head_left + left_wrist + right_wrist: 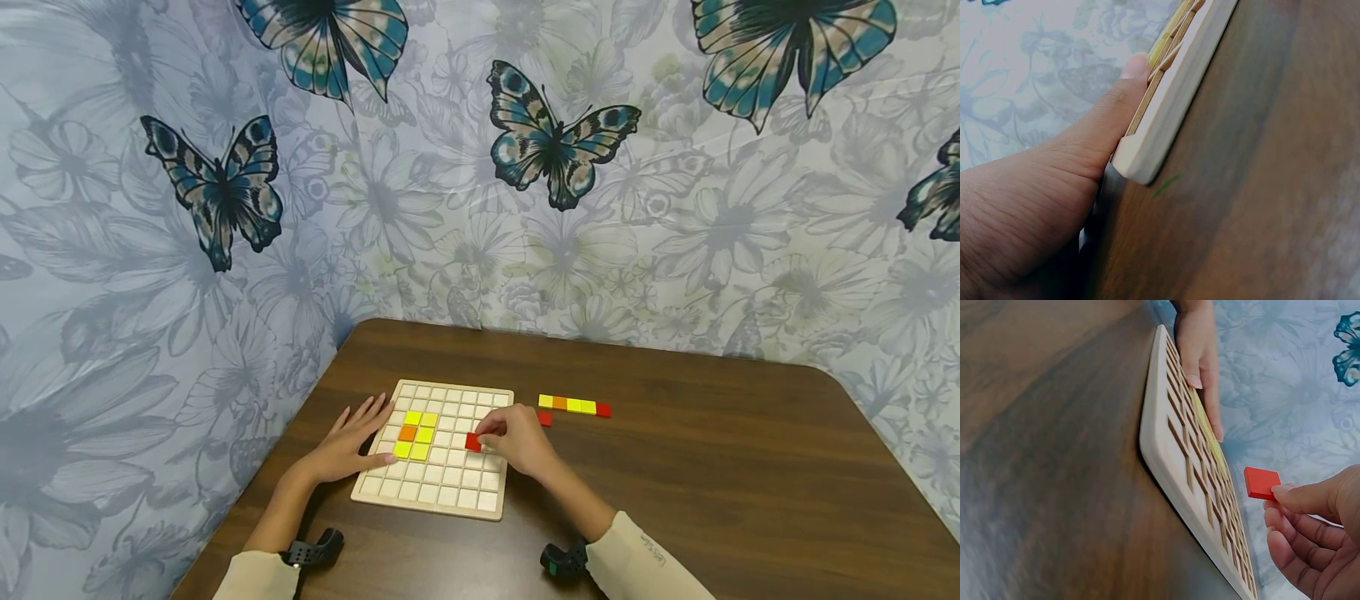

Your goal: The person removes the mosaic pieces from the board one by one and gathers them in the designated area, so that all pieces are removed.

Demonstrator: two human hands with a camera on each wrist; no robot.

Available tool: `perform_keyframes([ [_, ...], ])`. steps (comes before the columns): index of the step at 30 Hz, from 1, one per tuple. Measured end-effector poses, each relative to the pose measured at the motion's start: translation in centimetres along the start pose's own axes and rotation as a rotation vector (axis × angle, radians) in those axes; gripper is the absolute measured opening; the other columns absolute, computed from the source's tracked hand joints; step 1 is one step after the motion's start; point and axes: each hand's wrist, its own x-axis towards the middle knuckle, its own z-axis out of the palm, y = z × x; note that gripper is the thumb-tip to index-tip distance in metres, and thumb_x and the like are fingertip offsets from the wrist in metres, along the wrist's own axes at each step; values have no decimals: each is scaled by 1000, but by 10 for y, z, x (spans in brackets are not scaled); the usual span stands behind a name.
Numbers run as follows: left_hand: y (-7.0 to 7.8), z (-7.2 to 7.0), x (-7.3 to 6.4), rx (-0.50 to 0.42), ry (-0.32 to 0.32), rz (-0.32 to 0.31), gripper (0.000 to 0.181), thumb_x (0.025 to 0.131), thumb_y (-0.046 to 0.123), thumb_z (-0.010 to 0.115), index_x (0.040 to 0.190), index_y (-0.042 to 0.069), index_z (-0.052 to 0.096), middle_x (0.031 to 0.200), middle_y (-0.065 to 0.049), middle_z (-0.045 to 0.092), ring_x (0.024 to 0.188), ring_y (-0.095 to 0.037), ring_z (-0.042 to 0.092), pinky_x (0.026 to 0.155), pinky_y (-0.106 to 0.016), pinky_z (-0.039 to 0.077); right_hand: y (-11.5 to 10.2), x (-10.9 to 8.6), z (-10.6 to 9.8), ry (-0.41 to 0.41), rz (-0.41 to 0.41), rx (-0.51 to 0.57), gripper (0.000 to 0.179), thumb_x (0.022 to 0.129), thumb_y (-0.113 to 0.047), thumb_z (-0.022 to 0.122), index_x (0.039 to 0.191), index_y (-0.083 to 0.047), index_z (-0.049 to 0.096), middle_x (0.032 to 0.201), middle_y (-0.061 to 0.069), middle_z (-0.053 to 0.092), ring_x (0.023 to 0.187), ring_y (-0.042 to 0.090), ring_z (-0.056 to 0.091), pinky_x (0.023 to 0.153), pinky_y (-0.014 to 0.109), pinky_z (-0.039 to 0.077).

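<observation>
A square wooden grid board (467,499) lies on the table, its pale cells split by thin ridges. On its left half sit several yellow tiles (424,436) and one orange tile (407,433). My left hand (341,450) rests at the board's left edge with fingers spread, and its thumb (1137,67) reaches over the rim near the yellow tiles. Between thumb and fingertips my right hand (521,442) pinches a red square tile (472,442). In the right wrist view that red tile (1262,482) is held up off the board's surface.
Right of the board's far corner lies a row of yellow, orange and red tiles (574,406). A loose red tile (545,419) sits just below it, partly behind the right hand. The brown table (712,475) meets a butterfly-patterned curtain (450,250) at the back and left.
</observation>
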Motion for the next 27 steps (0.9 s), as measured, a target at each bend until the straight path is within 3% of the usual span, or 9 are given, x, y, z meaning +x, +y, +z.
perform_keyframes([
  [22, 0, 2, -1, 13, -2, 7, 95, 93, 48, 70, 161, 3, 22, 166, -25, 15, 152, -50, 8, 113, -73, -3, 13, -2, -32, 84, 72, -4, 3, 85, -5, 82, 86, -8, 81, 80, -4, 74, 66, 9, 61, 60, 25, 54],
  [27, -2, 2, -1, 18, 3, 6, 94, 94, 47, 70, 162, 4, 21, 166, -24, 14, 152, -50, 8, 113, -73, -3, 15, -1, -39, 112, 80, 26, 6, 84, -3, 81, 85, -9, 80, 78, -2, 74, 65, 19, 66, 58, 26, 53],
])
